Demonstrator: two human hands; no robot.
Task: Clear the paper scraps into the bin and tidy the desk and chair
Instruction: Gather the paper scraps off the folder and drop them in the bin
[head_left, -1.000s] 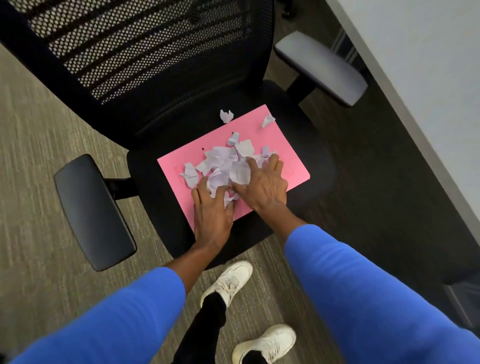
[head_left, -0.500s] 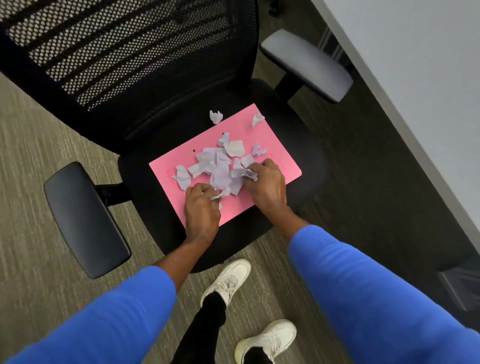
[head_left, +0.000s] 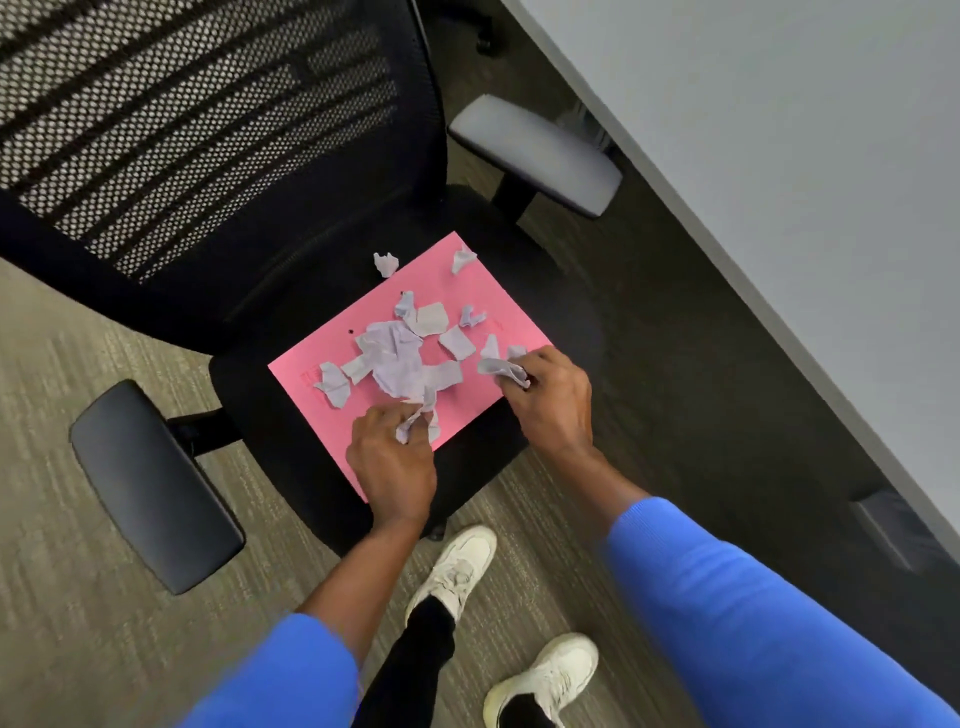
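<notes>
Two hands were down on the pink sheet (head_left: 363, 415) at this moment, and both were busy. The left hand (head_left: 392, 462) was curled shut around a crumpled scrap at the sheet's near edge, paper poking out between thumb and fingers. The right hand (head_left: 550, 400) was pinched closed on another crumpled piece at the sheet's right-hand edge. The paper scraps (head_left: 400, 358) lay mostly in a loose pile at the middle of the sheet, which sat flat on the seat of the office chair (head_left: 291, 291), and two strays (head_left: 385, 264) sat apart at the far edge, one half off the pink. No bin was in view, and the desk (head_left: 779, 156) ran past on the right.

My read: the gathering was only just under way, with most pieces not yet collected. To do it well, rake the outliers inward toward the pile first rather than picking them singly, since the bits look light and would slip off onto the dark seat or the carpet. Better yet, the sheet itself could serve as a tray: lift it by two opposite edges, bowed slightly, and carry the lot level to the bin.
</notes>
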